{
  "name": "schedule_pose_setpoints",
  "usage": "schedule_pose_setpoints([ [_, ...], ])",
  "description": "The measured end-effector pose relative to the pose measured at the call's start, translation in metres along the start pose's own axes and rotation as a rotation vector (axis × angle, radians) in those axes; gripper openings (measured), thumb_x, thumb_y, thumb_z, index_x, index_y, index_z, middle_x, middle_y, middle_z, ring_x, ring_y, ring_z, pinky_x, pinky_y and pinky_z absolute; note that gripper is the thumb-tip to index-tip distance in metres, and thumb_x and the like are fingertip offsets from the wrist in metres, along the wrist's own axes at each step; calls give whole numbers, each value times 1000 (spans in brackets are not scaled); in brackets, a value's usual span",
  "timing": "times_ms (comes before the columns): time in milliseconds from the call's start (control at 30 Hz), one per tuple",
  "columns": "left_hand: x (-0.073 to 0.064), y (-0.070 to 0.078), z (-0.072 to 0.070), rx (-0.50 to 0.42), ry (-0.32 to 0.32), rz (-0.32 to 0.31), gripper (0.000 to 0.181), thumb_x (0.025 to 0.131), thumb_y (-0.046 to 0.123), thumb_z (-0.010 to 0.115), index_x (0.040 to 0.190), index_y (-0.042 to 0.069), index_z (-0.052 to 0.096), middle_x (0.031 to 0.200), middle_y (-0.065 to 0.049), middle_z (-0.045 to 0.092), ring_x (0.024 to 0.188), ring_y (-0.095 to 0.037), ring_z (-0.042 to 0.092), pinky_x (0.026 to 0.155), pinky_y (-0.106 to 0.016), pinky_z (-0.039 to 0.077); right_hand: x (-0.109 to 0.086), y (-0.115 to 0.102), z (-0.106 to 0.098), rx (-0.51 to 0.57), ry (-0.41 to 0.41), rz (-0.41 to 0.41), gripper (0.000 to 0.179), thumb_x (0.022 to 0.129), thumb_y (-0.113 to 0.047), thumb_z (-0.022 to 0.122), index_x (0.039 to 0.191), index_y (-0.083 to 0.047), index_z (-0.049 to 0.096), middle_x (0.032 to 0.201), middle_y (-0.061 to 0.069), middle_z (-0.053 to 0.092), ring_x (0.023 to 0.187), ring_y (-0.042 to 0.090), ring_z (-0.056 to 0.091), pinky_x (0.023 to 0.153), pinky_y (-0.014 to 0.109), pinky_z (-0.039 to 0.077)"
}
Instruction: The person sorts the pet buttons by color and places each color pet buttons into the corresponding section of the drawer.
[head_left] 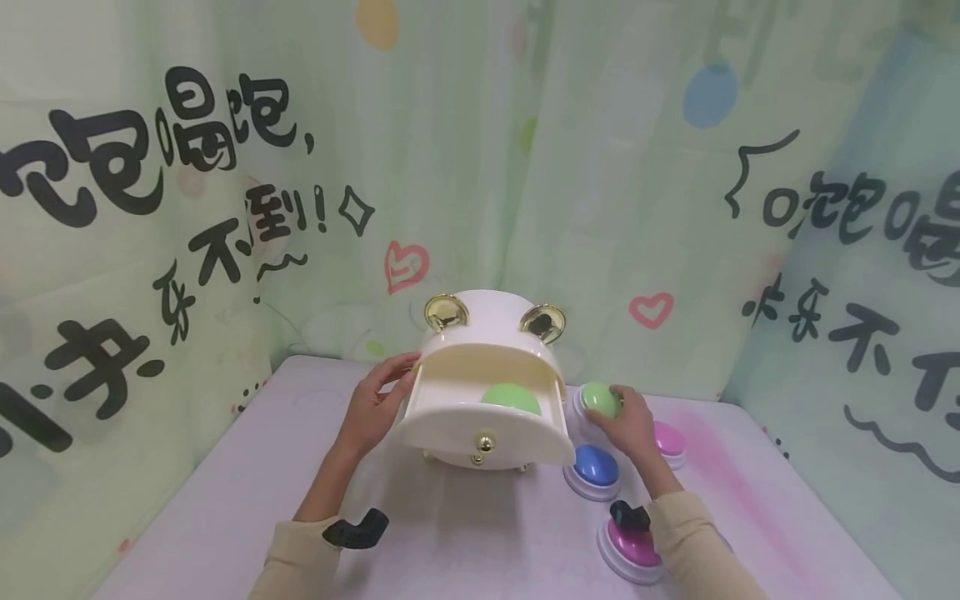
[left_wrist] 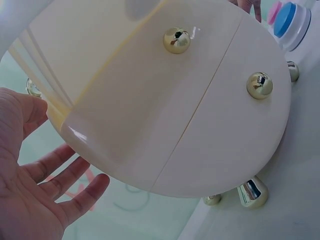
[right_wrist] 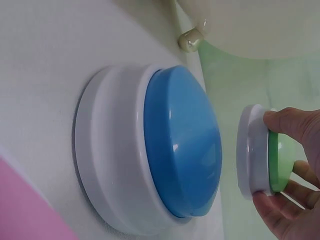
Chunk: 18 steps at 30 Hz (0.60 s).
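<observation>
Gripping a green button near the tabletop's far edge, the right fingers are flanking the drawer's right side; spread left fingers, its left.

a rounded, gold-trimmed white cabinet is standing with its upper drawer hanging open; a green-domed, white-based button is being held dome-up just right of it.

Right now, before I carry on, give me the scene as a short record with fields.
left hand: beside the white box, fingers extended
right hand: gripping a green button
upper drawer: pulled out, green dome inside
blue button: on the table
pink button: partly hidden by the right hand
magenta button: nearest the head camera
</observation>
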<state>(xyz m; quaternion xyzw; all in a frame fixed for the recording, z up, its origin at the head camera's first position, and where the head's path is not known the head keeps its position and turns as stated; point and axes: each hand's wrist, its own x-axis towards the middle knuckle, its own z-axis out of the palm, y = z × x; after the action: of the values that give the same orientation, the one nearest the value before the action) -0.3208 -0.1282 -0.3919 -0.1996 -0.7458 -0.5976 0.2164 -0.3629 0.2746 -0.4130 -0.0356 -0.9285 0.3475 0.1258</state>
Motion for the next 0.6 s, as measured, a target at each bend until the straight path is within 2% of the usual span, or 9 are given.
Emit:
schedule_pose_setpoints([
  [333,2,-1,0,10,5,11,33,104,16,61,136,9,64,133,-13,66,124,-32,62,89,-46,60,-8,-4,-3,73,45,14,75,94,-24,72,150,9,35,149,33,40,139,50,38,115,62,35],
  [600,1,1,0,-17,6,7,32,104,15,60,136,9,65,132,-13,67,125,-30,61,84,-22,56,-16,-8,-4,134,69,33,76,94,-24,72,152,7,33,152,32,38,141,49,36,113,62,38],
])
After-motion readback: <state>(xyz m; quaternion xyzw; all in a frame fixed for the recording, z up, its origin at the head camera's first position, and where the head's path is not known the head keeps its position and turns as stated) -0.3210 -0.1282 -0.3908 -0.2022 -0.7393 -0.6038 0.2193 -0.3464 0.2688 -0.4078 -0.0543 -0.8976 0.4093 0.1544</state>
